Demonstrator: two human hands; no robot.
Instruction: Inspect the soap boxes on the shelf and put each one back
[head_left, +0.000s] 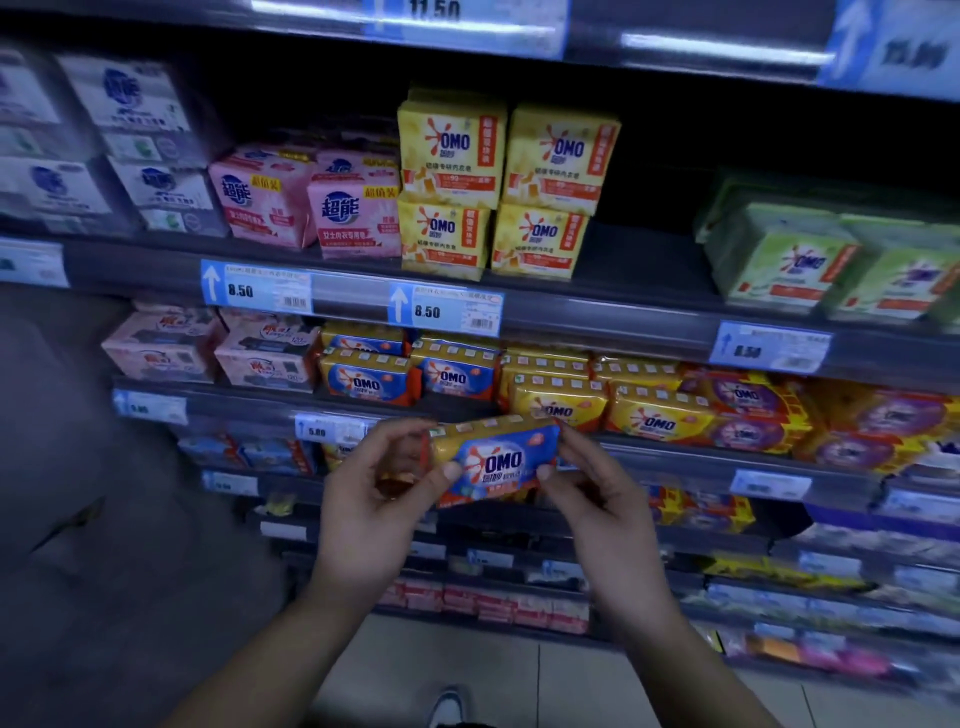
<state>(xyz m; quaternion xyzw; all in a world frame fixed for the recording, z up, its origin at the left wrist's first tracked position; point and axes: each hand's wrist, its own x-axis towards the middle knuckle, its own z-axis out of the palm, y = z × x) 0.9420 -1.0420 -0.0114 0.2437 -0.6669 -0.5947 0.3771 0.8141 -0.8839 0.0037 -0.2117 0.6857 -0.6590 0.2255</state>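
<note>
I am holding the blue-and-gold plastic-wrapped OMO soap pack (493, 460) out in front of the grey metal shelf (675, 457), label facing me so I can read it — my left hand (382, 499) and right hand (597, 493) are each pinching one end, leaving the print uncovered. Its matching packs (410, 376) are sitting just above — where it probably belongs.

- Low in the centre of the frame, the left hand (371, 499) and right hand (597, 499) hold a blue-and-yellow OMO soap pack (493, 457) by its two ends, label facing the camera.
- Just above it, matching OMO packs (410, 371) sit on a shelf (649, 452).
- Higher up stand yellow OMO boxes (498, 182), with pink boxes (306, 200) to their left.
- Price tags (447, 310) read 8.50.
- A shoe (445, 706) shows at the bottom edge.
</note>
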